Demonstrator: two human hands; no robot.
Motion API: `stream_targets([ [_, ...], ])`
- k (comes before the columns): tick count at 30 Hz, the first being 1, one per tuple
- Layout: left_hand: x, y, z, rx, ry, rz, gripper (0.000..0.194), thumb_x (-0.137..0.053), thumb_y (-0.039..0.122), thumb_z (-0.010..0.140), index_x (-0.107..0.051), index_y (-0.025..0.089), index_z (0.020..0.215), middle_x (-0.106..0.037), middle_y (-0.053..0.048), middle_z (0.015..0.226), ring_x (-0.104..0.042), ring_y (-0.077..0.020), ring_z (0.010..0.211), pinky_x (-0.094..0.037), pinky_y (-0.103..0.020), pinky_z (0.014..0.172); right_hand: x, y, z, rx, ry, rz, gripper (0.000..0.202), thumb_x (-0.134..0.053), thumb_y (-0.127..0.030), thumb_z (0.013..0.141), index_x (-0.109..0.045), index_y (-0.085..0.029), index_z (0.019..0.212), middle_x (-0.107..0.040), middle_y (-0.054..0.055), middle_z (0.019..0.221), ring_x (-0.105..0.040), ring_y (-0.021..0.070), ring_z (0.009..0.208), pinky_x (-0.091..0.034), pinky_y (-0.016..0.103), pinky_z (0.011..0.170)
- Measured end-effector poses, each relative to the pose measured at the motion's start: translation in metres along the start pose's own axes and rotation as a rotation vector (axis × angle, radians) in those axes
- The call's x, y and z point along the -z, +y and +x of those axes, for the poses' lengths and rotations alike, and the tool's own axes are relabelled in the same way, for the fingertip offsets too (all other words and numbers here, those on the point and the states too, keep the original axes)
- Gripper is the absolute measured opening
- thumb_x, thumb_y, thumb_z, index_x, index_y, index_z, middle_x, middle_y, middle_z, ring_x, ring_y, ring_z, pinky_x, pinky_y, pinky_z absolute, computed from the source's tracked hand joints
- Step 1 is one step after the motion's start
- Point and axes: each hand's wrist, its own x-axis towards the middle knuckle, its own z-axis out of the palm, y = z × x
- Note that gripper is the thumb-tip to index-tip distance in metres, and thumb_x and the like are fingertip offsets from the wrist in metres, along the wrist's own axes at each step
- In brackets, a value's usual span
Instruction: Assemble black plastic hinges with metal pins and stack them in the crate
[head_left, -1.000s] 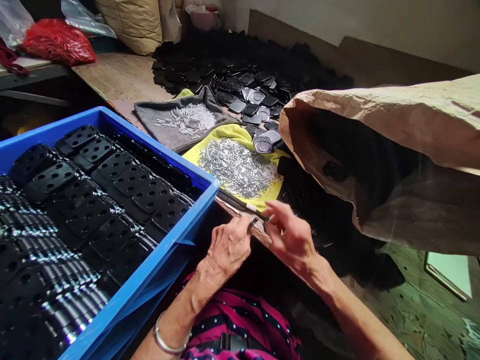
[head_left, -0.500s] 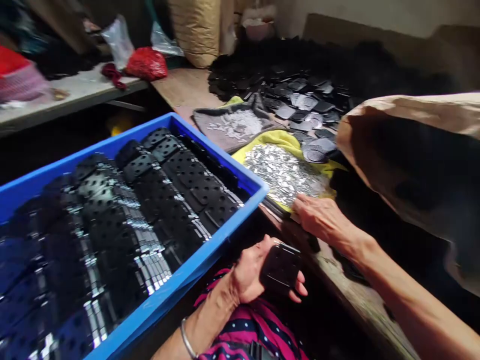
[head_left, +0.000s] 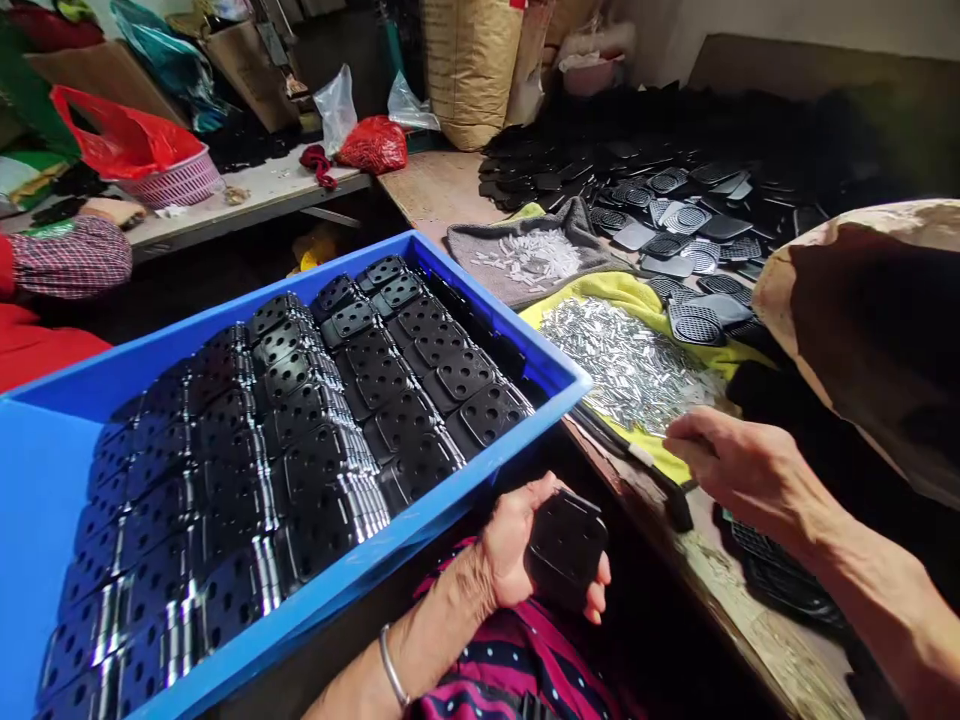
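My left hand [head_left: 517,545] is palm up with its fingers curled around a black square plastic plate [head_left: 568,548] with rounded corners. Shallow round marks show faintly on the plate's dark face. Over the near edge of a yellow cloth [head_left: 679,462], my right hand [head_left: 739,470] is closed, thumb against the fingers; whatever it pinches is hidden. Spread on that cloth lie many small shiny silver metal strips [head_left: 630,362]. To the left, a blue crate [head_left: 480,470] contains rows of stacked black plates [head_left: 375,370] with round holes.
White strips [head_left: 536,255] lie on a grey cloth [head_left: 480,245]. Behind them spreads a heap of black pieces [head_left: 675,190], some ridged. A large open sack [head_left: 780,290] stands at right. A dark rod-like tool [head_left: 660,478] lies by the table edge. At far left is another person's checked sleeve [head_left: 71,260].
The view has turned left, bringing another person's sleeve into sight. My right hand has drawn slightly back from the silver strips. My left hand still holds the black plate.
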Motion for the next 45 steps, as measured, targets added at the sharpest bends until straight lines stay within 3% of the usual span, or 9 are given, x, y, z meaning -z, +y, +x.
stream_targets([
  [1, -0.001, 0.002, 0.0, -0.012, -0.001, -0.016, 0.066, -0.02, 0.059, 0.086, -0.063, 0.009, 0.077, -0.066, -0.015, 0.071, -0.065, -0.0248, 0.059, -0.051, -0.038, 0.055, 0.001, -0.007, -0.012, -0.1, -0.001, 0.152, 0.009, -0.068, -0.017, 0.063, -0.061, -0.02, 0.065, -0.053, -0.002, 0.047, -0.043, 0.0093, 0.039, -0.031, 0.025, 0.042],
  [3, -0.003, 0.004, 0.001, -0.051, -0.012, -0.035, 0.066, -0.021, 0.058, 0.087, -0.064, 0.009, 0.079, -0.067, -0.015, 0.073, -0.066, -0.025, 0.06, -0.051, -0.038, 0.055, -0.005, -0.021, -0.037, -0.246, -0.002, 0.53, 0.017, -0.07, -0.027, 0.065, -0.065, -0.018, 0.078, -0.054, -0.002, 0.047, -0.045, 0.0096, 0.037, -0.034, 0.023, 0.039],
  [6, -0.007, 0.005, 0.003, -0.098, -0.051, -0.034, 0.063, -0.021, 0.054, 0.089, -0.065, 0.01, 0.081, -0.068, -0.015, 0.073, -0.066, -0.0248, 0.06, -0.052, -0.038, 0.055, -0.026, -0.032, -0.067, -0.458, 0.021, 0.935, 0.02, -0.076, -0.027, 0.058, -0.066, -0.015, 0.071, -0.059, 0.0, 0.052, -0.047, 0.0088, 0.037, -0.034, 0.021, 0.034],
  [12, -0.009, 0.0, 0.007, -0.043, -0.055, -0.009, 0.06, -0.022, 0.051, 0.091, -0.066, 0.011, 0.081, -0.069, -0.016, 0.076, -0.067, -0.0257, 0.062, -0.052, -0.037, 0.054, -0.058, -0.026, -0.084, -0.614, 0.147, 1.294, 0.019, -0.079, -0.022, 0.055, -0.066, -0.013, 0.064, -0.067, 0.004, 0.065, -0.043, 0.0028, 0.034, -0.029, 0.014, 0.031],
  [21, -0.015, -0.005, 0.019, -0.016, -0.029, 0.005, 0.057, -0.023, 0.048, 0.092, -0.067, 0.011, 0.086, -0.07, -0.016, 0.078, -0.068, -0.0294, 0.064, -0.052, -0.042, 0.056, -0.055, -0.022, -0.087, -0.624, 0.184, 1.41, 0.016, -0.078, -0.02, 0.058, -0.066, -0.012, 0.064, -0.066, 0.002, 0.066, -0.045, 0.0028, 0.038, -0.034, 0.014, 0.033],
  [25, -0.018, -0.007, 0.023, -0.026, -0.015, 0.016, 0.056, -0.023, 0.046, 0.092, -0.067, 0.012, 0.088, -0.071, -0.016, 0.081, -0.068, -0.0288, 0.062, -0.052, -0.042, 0.054, -0.055, -0.022, -0.089, -0.652, 0.164, 1.448, 0.017, -0.077, -0.021, 0.06, -0.064, -0.013, 0.068, -0.06, -0.002, 0.055, -0.045, 0.0048, 0.037, -0.034, 0.015, 0.031],
  [31, -0.02, -0.008, 0.024, -0.007, -0.024, 0.024, 0.054, -0.027, 0.047, 0.091, -0.066, 0.01, 0.086, -0.071, -0.016, 0.076, -0.068, -0.0299, 0.063, -0.053, -0.043, 0.056, -0.057, -0.025, -0.091, -0.659, 0.226, 1.396, 0.019, -0.077, -0.02, 0.059, -0.062, -0.014, 0.066, -0.053, -0.005, 0.044, -0.044, 0.0056, 0.031, -0.032, 0.015, 0.028],
  [36, -0.018, -0.008, 0.024, -0.041, -0.006, 0.027, 0.053, -0.026, 0.045, 0.092, -0.066, 0.011, 0.086, -0.071, -0.014, 0.074, -0.068, -0.0282, 0.061, -0.053, -0.042, 0.054, -0.062, -0.031, -0.097, -0.642, 0.243, 1.312, 0.018, -0.075, -0.025, 0.064, -0.06, -0.016, 0.068, -0.051, -0.006, 0.039, -0.049, 0.0124, 0.029, -0.038, 0.021, 0.024],
  [45, -0.014, -0.01, 0.02, -0.196, 0.211, -0.068, 0.036, -0.036, 0.03, 0.092, -0.065, 0.014, 0.078, -0.069, -0.004, 0.072, -0.067, -0.019, 0.07, -0.053, -0.035, 0.07, -0.064, -0.035, -0.103, -0.519, 0.234, 1.08, 0.014, -0.07, -0.027, 0.07, -0.06, -0.017, 0.068, -0.049, -0.007, 0.042, -0.047, 0.0113, 0.025, -0.037, 0.021, 0.023],
])
